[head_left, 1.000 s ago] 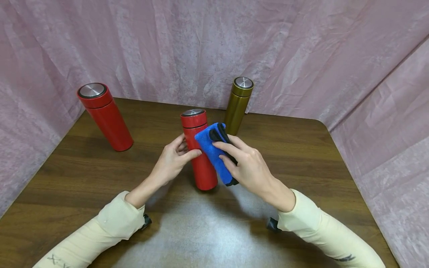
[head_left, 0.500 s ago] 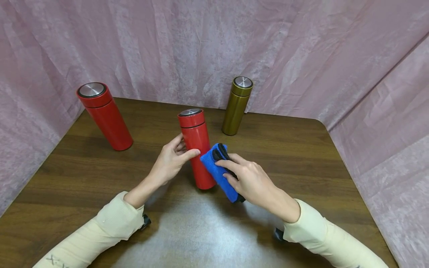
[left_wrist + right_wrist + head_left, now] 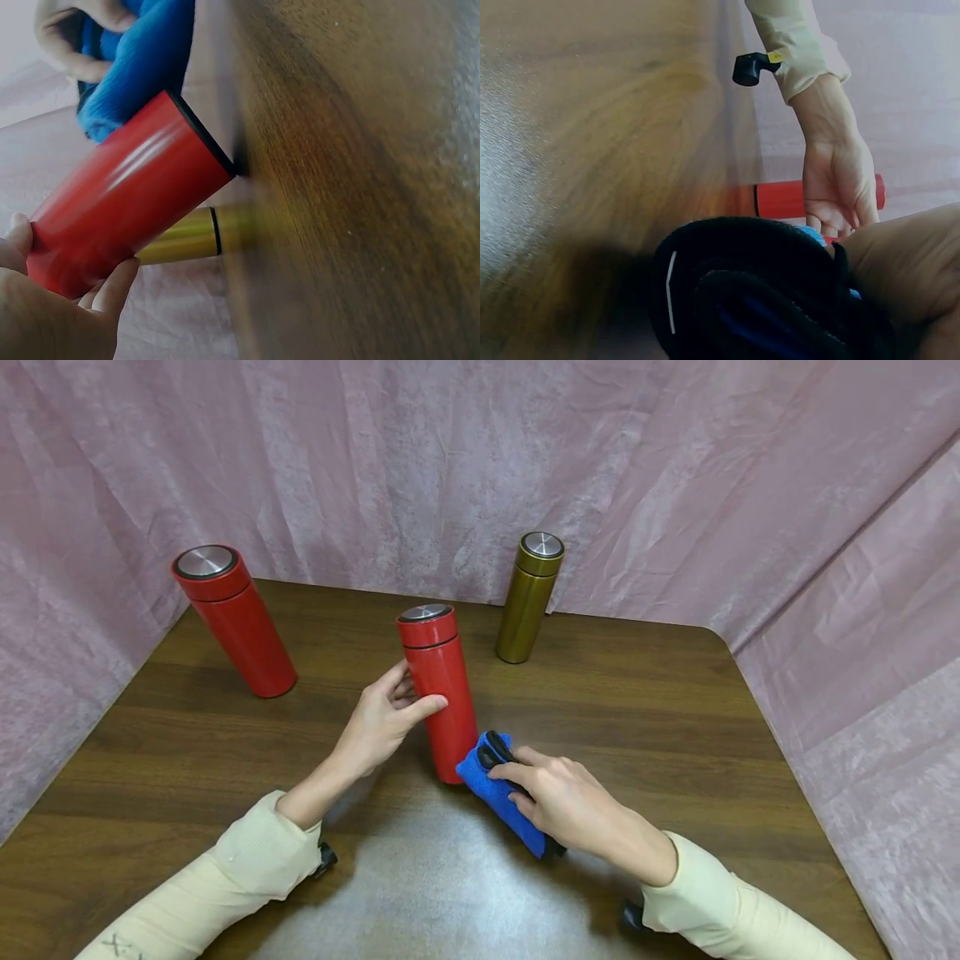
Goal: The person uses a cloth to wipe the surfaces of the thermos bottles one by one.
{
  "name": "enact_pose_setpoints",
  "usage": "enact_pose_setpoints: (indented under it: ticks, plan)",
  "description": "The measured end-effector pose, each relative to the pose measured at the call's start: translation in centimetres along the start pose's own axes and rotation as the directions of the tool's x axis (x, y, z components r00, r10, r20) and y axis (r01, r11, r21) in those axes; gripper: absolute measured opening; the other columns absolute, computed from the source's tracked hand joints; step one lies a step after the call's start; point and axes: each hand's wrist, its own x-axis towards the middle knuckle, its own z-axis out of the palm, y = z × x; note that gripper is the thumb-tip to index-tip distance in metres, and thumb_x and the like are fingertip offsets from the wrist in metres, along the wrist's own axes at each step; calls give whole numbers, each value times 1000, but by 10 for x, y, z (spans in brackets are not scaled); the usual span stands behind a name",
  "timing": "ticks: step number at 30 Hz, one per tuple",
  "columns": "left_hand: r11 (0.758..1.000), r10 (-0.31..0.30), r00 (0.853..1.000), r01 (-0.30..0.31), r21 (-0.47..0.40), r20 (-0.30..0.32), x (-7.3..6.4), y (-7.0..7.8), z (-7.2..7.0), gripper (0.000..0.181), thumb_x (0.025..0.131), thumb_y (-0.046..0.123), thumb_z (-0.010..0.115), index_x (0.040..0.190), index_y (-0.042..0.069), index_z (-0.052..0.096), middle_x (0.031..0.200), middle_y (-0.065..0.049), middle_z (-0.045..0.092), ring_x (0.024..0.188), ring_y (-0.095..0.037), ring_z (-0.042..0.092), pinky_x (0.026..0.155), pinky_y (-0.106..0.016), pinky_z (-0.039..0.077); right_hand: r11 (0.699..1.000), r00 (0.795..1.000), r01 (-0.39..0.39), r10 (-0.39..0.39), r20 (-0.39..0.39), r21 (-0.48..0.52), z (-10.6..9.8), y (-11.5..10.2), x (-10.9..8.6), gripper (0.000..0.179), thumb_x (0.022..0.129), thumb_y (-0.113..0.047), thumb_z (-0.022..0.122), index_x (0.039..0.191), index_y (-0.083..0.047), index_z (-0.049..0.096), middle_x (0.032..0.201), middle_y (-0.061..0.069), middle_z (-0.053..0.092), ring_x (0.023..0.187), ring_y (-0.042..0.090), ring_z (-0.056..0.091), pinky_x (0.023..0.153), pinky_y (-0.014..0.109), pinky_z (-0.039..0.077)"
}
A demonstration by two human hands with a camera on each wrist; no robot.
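Note:
My left hand (image 3: 375, 722) grips a red thermos bottle (image 3: 442, 693) round its middle, thumb across the front. The bottle leans; in the left wrist view its black-rimmed base is tilted, one edge at or just above the table. A folded blue towel (image 3: 498, 797) with black edging is held in my right hand (image 3: 566, 797), fingers on top. The towel's upper end touches the bottle's lower right side near the base. In the right wrist view the towel (image 3: 750, 292) hides most of the bottle in front of it.
A second red thermos (image 3: 243, 631) stands upright at the back left of the wooden table (image 3: 652, 710). Towards the back, right of centre, stands a gold thermos (image 3: 528, 602). Pink curtains (image 3: 450, 468) hang close behind and at the sides.
My right hand has slid the towel down the red bottle from its upper part to near its base. The bottle has shifted slightly left, still in my left hand.

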Motion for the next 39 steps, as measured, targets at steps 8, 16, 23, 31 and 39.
enact_pose_setpoints:
  ticks: [8, 16, 23, 31, 39]
  plan:
    - [999, -23, 1000, 23, -34, -8, 0, 0, 0, 67, 95, 11, 77, 154, 8, 46, 136, -20, 64, 119, -35, 66, 101, -39, 55, 1000, 998, 5, -6, 62, 14, 5, 4, -4, 29, 91, -6, 78, 119, -11, 76, 97, 0, 62, 65, 6, 54, 56, 20, 48]
    - [990, -94, 995, 88, -111, -45, -3, 1, 0, 70, 95, 12, 76, 157, 12, 43, 142, -14, 59, 125, -31, 62, 108, -41, 50, 977, 991, -81, 58, 123, 198, 6, 13, -6, 33, 96, -10, 75, 129, -10, 70, 125, 8, 70, 108, 20, 69, 90, 39, 59]
    - [967, -88, 989, 55, -249, -122, -6, 9, -5, 68, 98, 10, 72, 158, 12, 39, 145, -10, 57, 126, -20, 60, 105, -29, 51, 914, 985, -173, 153, 83, 368, 5, 25, -10, 32, 97, -10, 73, 129, -15, 71, 130, 8, 69, 118, 23, 64, 98, 47, 55]
    - [892, -99, 971, -10, -452, -218, -8, 20, -11, 55, 103, 12, 65, 153, 11, 42, 144, -8, 55, 126, -20, 59, 99, -32, 54, 778, 945, -306, 317, 78, 548, -3, 30, -18, 35, 98, -18, 74, 133, -21, 69, 136, 11, 64, 104, 21, 64, 83, 34, 57]
    - [820, -134, 945, -64, -568, -299, -10, 27, -13, 39, 103, 19, 67, 137, 13, 51, 125, -6, 61, 97, -19, 69, 90, -32, 56, 590, 901, -302, 433, 23, 749, -2, 28, -22, 38, 100, -16, 72, 137, -15, 65, 138, 20, 60, 105, 31, 68, 83, 41, 62]
